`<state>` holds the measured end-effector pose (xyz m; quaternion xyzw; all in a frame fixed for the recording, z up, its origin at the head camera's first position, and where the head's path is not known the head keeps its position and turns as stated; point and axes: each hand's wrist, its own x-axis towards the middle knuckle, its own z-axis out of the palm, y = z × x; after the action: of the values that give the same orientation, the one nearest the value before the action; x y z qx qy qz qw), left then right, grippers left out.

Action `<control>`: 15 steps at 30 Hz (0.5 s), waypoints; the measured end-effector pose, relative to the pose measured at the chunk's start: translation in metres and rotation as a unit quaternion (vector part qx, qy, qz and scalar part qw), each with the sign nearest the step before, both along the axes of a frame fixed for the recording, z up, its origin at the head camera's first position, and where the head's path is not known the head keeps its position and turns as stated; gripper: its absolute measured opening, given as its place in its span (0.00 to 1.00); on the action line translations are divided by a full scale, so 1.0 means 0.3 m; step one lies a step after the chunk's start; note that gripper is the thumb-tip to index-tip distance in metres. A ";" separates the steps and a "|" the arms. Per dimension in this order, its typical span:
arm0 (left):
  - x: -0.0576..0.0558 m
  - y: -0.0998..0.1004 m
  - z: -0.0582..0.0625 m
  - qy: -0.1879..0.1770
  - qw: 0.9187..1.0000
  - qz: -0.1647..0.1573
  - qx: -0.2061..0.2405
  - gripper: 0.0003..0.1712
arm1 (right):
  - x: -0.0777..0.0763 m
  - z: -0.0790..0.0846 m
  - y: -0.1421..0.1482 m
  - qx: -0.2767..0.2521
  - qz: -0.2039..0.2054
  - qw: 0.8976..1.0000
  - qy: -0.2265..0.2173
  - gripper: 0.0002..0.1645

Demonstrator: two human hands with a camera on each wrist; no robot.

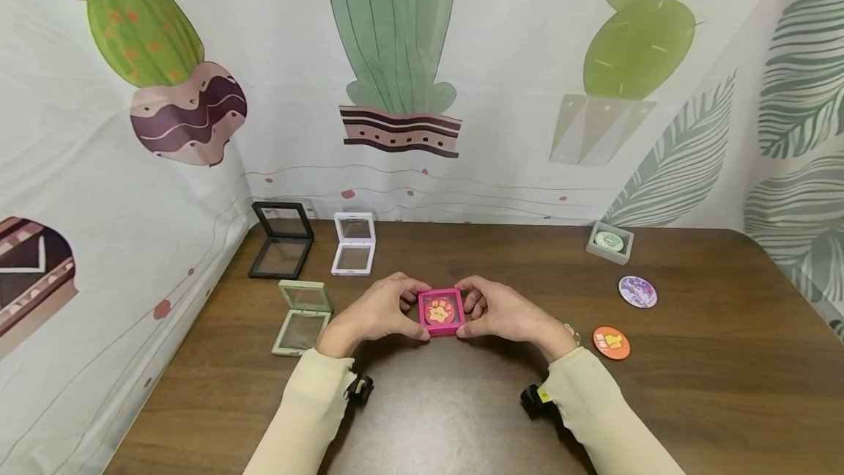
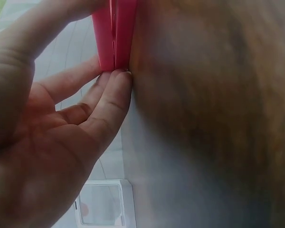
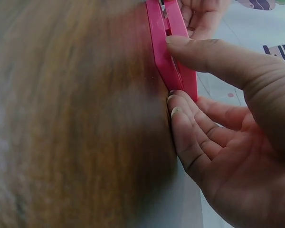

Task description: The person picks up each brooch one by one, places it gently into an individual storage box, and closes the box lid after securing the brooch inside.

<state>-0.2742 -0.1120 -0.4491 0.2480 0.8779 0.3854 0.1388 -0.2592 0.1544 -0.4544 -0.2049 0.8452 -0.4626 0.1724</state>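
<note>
A small pink display case (image 1: pixel 442 330) lies on the table, with a round red badge (image 1: pixel 439 310) showing a yellow star behind its clear window. My left hand (image 1: pixel 382 311) grips the case's left side between thumb and fingers. On the opposite side my right hand (image 1: pixel 504 310) holds it the same way. Both wrist views show the case edge-on, its two halves folded together with a thin seam between them. In the right wrist view, the right thumb (image 3: pixel 199 50) presses on the pink edge (image 3: pixel 159 42) while the other fingers touch its corner.
Open black (image 1: pixel 303 259), white (image 1: pixel 372 248) and green (image 1: pixel 278 343) display cases stand at the left. Toward the right are a grey box (image 1: pixel 613 255) holding a green badge (image 1: pixel 609 241), a purple badge (image 1: pixel 637 292) and an orange badge (image 1: pixel 611 343). Another small item (image 1: pixel 572 331) is partly hidden by the right wrist.
</note>
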 end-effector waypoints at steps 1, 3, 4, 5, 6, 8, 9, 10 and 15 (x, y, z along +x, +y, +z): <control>0.000 -0.001 0.000 0.001 1.000 0.000 0.001 0.42 | 0.000 0.001 0.000 0.000 0.000 1.000 0.000 0.43; 0.000 -0.001 0.000 0.002 1.000 0.000 0.002 0.42 | 0.001 0.002 0.000 0.002 0.000 1.000 0.002 0.42; 0.000 -0.001 0.000 0.002 1.000 0.000 0.002 0.42 | 0.002 0.003 0.000 0.003 0.000 1.000 0.003 0.42; -0.001 -0.001 0.000 0.003 1.000 -0.001 0.002 0.42 | 0.002 0.004 -0.001 0.004 0.001 1.000 0.004 0.42; -0.001 -0.001 -0.001 0.005 1.000 -0.001 0.001 0.42 | 0.003 0.005 -0.001 0.005 0.001 1.000 0.006 0.42; -0.001 -0.001 -0.002 0.007 1.000 -0.002 0.000 0.43 | 0.004 0.006 -0.003 0.008 0.001 1.000 0.010 0.42; -0.002 -0.001 -0.002 0.008 1.000 -0.002 -0.001 0.43 | 0.005 0.006 -0.003 0.010 0.002 1.000 0.012 0.42; -0.002 -0.001 -0.002 0.009 1.000 -0.002 -0.001 0.43 | 0.006 0.007 -0.004 0.011 0.002 1.000 0.014 0.42; -0.002 -0.002 -0.002 0.011 1.000 -0.003 -0.002 0.43 | 0.007 0.008 -0.007 0.014 0.002 1.000 0.020 0.42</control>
<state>-0.2748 -0.1126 -0.4495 0.2544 0.8797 0.3800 0.1305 -0.2570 0.1522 -0.4519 -0.2127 0.8546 -0.4460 0.1595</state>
